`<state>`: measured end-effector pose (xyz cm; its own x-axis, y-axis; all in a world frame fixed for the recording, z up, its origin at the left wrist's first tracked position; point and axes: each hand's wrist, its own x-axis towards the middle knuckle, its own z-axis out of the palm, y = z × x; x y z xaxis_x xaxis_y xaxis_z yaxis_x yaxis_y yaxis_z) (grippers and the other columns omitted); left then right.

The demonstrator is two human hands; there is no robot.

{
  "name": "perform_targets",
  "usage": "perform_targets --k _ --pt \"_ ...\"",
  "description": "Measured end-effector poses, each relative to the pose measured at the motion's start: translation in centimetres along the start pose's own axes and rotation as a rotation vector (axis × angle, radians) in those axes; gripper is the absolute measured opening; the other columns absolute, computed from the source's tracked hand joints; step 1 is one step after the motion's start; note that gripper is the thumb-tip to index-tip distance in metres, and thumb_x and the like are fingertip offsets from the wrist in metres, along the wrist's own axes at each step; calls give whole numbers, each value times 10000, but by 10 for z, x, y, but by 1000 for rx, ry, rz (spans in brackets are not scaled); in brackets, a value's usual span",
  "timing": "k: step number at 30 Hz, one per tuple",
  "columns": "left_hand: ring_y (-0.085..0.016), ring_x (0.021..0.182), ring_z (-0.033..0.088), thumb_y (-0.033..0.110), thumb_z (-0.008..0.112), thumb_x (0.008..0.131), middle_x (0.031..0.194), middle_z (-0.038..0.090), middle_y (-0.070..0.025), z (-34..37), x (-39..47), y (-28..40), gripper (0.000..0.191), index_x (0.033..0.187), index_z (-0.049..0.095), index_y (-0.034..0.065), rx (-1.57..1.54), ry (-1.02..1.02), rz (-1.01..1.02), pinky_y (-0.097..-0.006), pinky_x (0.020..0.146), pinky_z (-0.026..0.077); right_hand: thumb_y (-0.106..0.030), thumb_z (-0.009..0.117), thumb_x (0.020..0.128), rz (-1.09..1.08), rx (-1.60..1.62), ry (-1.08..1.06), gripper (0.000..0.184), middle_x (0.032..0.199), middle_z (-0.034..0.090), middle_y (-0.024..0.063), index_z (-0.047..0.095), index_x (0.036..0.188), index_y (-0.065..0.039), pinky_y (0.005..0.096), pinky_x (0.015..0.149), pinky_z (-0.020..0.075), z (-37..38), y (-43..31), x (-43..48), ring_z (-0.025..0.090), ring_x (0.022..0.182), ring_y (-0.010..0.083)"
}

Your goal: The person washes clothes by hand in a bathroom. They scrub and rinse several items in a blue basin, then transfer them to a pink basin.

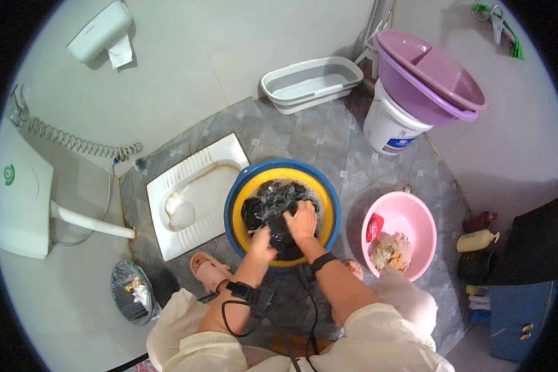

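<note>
A yellow basin [282,174] sits inside or against a larger blue basin [229,211] on the floor before me. Dark wet cloth [279,197] lies in it in sudsy water. My left hand [262,244] is on the cloth at the lower left, its fingers blurred and partly hidden, so its grip is unclear. My right hand [302,221] rests on the cloth at the right, thumb and fingers bent into it; whether it pinches the fabric cannot be told. A pink basin [423,223] stands to the right with crumpled light cloth [393,251] and a red packet [374,228].
A white squat toilet [158,223] is set in the floor at left, with a lined waste bin [132,295] below it. Behind stand a grey-white folding tub [307,100] and a white bucket [386,125] under purple basins [411,97]. A pump bottle [475,241] is at right.
</note>
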<state>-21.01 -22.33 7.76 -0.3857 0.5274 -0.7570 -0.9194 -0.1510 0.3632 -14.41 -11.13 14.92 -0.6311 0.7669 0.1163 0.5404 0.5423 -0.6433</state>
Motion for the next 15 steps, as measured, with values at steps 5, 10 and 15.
perform_targets --k 5,10,15 --pt "-256 1091 556 349 465 949 1191 574 -103 -6 11 2 409 1247 520 75 -267 -161 84 -407 917 451 -310 667 760 113 479 -166 501 1084 552 292 535 1086 47 487 890 441 42 -31 -24 547 1021 448" --pt "-244 957 636 270 525 932 1102 625 -113 15 -28 30 339 1188 558 51 -67 14 118 -375 824 530 -391 622 785 140 65 -8 464 935 631 216 582 1038 -4 465 788 496 43 -4 -1 607 871 403" --pt "-373 1251 421 389 618 864 1368 415 -202 31 -49 49 662 1381 373 56 1525 394 711 -515 1008 365 -390 629 827 462 76 28 613 1172 561 307 468 1231 42 466 914 436 49 61 21 557 1041 449"
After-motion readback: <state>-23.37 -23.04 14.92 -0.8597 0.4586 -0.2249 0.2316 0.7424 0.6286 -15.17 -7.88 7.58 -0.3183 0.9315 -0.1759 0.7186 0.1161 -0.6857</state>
